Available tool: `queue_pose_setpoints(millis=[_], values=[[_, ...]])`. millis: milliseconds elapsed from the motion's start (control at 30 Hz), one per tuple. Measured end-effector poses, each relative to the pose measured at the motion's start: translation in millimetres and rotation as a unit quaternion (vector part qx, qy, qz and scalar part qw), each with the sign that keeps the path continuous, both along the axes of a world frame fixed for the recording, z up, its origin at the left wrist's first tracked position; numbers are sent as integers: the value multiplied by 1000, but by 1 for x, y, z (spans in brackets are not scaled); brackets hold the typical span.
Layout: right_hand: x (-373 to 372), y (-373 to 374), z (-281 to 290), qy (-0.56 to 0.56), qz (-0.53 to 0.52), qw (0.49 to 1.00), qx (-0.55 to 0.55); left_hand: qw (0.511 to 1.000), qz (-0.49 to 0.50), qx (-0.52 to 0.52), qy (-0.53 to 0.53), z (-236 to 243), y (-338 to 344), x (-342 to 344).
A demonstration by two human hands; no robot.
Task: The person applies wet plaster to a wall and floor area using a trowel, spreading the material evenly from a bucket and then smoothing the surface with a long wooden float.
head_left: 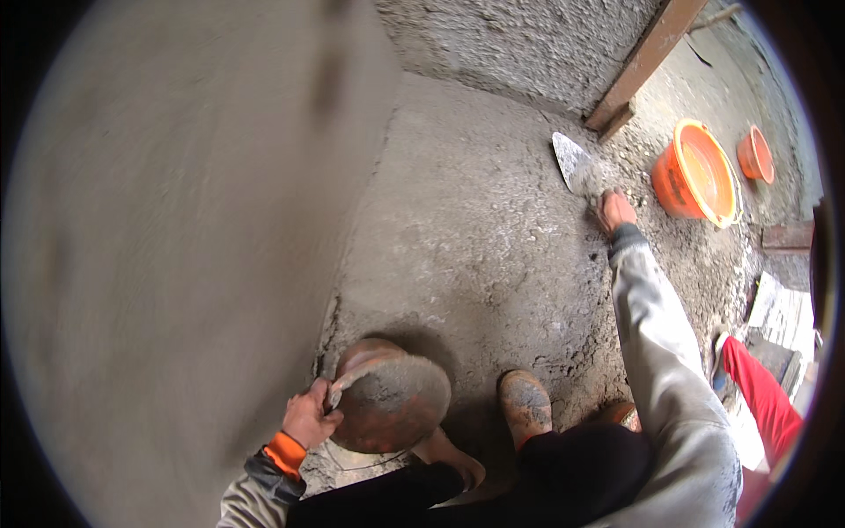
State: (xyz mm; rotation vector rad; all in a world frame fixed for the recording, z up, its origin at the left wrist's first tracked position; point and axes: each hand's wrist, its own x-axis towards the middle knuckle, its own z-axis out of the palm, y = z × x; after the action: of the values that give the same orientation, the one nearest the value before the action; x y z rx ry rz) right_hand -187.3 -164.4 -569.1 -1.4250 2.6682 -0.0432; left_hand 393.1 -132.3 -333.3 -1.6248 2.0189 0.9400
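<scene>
Mortar-crusted orange pan (pixel 392 402) is gripped at its rim by the left hand (pixel 310 415), while the right hand (pixel 614 211) holds a trowel (pixel 576 164) far ahead.

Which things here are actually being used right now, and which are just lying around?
In use: trowel in the right hand; mortar-caked pan gripped by the left hand.
Lying about: big orange bucket, small orange bucket, wooden plank.

One head-worn fisheye view looks steeply down from above, close over the rough grey concrete floor (pixel 475 238). A smooth grey plastered wall (pixel 176 264) fills its left side; the person's own forearms enter from the lower edge.
</scene>
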Motion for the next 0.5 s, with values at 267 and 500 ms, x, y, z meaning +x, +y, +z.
queue_pose_setpoints(millis=[267,500], values=[[162,55,35,-261,-76,957,98,998,60,-20,-29,14,45,15],[188,15,24,-349,-95,932,40,996,54,-38,-59,10,60,31]])
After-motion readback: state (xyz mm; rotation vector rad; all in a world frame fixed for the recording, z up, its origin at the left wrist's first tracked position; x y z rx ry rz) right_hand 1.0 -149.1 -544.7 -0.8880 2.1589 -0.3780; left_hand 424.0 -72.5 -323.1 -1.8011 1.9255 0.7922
